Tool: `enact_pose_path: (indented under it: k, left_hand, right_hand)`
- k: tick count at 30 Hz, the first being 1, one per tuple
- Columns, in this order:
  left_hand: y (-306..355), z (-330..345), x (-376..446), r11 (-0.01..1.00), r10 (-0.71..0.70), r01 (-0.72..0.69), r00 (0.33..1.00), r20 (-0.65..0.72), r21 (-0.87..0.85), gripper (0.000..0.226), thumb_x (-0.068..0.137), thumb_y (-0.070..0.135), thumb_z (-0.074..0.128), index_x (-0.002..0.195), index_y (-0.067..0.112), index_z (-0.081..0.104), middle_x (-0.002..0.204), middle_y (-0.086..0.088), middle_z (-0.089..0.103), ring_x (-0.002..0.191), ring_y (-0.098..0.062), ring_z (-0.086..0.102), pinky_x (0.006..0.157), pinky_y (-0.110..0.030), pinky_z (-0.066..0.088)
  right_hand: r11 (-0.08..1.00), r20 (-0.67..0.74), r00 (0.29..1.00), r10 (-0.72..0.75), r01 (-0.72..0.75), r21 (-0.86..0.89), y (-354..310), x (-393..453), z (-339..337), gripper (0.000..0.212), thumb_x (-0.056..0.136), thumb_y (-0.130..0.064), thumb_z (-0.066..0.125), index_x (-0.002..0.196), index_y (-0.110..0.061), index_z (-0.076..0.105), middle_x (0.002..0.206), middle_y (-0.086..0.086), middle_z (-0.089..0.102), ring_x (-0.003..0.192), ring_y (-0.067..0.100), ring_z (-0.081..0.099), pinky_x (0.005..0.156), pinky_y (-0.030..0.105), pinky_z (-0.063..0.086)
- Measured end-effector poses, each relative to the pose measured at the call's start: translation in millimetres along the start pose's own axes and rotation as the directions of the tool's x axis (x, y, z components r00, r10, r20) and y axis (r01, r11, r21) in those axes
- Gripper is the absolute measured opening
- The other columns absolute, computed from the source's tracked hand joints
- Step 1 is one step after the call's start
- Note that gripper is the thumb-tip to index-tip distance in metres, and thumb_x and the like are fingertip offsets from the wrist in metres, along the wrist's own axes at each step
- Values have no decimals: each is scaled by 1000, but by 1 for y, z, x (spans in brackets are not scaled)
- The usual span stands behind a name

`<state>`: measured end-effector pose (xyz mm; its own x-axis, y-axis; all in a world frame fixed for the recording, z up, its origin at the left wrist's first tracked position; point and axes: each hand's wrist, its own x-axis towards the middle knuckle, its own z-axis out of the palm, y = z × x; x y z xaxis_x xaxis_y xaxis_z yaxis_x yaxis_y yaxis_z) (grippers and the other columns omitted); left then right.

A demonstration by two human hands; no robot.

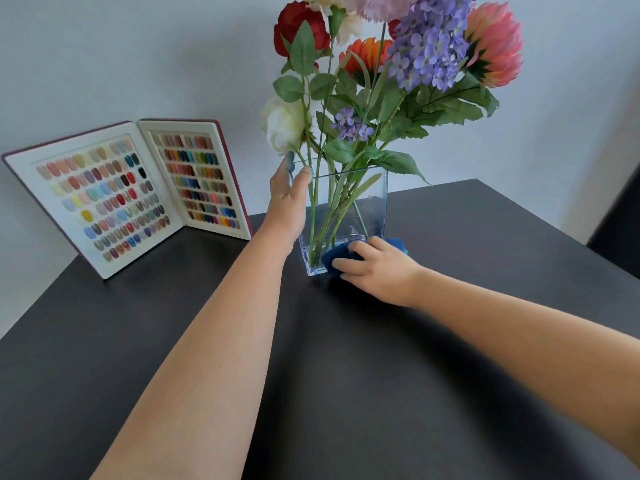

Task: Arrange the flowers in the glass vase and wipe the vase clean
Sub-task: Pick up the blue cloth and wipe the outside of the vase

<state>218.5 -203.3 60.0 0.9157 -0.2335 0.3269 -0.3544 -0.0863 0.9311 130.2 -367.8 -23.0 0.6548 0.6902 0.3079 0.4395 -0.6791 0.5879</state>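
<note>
Both hands are busy at the vase (346,216). My left hand (287,192) is wrapped over the top left edge of the glass, thumb on the near side and fingers behind, to keep it from sliding. My right hand (374,265) is pressed flat on a blue cloth (334,259) and pushes it against the low front of the glass, close to the bottom corner.

The vase stands straight up on the dark table (311,375), near the far side. The flowers (398,64) are already in it: red, white, orange, pink and purple ones, with green stems crossing inside the glass. So I think the flower part is done and the wiping part is the step I am on now.

Next, I think the cloth needs to slide up and across the front, then go round to the other sides. My left hand should hold on tight, because the bunch is tall and heavy on top and the vase could tip.

Off to the left, well apart from the vase, an open book of colored nail samples (131,195) leans against the wall (104,64).
</note>
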Motion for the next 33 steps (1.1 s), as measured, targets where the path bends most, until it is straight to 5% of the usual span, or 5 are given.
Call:
enact_pose_path:
  k: [8,19,24,27,33]
  left_hand:
    - [0,1,0,1000,16,-16,1000,2,7,53,102,37,35,151,24,19,158,0,16,143,-15,18,104,-26,17]
    - [-3,0,2,1000,-9,9,1000,25,7,51,103,34,25,152,27,13,159,0,12,144,-16,15,111,-32,14]
    - [0,-12,6,1000,-28,28,994,106,1,55,96,38,32,149,31,23,154,4,25,139,-16,26,108,-31,20]
    - [2,-22,12,982,-135,155,975,175,-107,56,95,41,40,149,36,26,156,4,25,140,-15,27,115,-44,19]
    - [-1,-30,16,960,-176,217,959,222,-175,54,95,32,46,146,38,31,154,7,32,139,-21,30,115,-50,19]
  right_hand:
    - [998,1,999,42,-42,38,38,-48,8,35,70,-7,80,102,-18,74,120,1,66,103,35,51,76,41,52]
    - [989,-176,984,-16,41,142,19,14,-12,27,73,-1,75,98,-13,75,115,5,68,97,38,62,75,41,53]
    - [975,-365,923,121,-41,220,30,47,-39,31,78,10,59,97,-8,73,112,10,69,86,39,61,68,44,49]
    - [953,-469,847,250,-128,276,42,63,-53,31,84,8,51,97,-8,74,113,11,69,89,37,54,68,48,47]
    - [945,-453,846,280,-160,286,17,58,-31,32,87,6,47,100,-6,73,116,10,68,95,32,44,70,45,45]
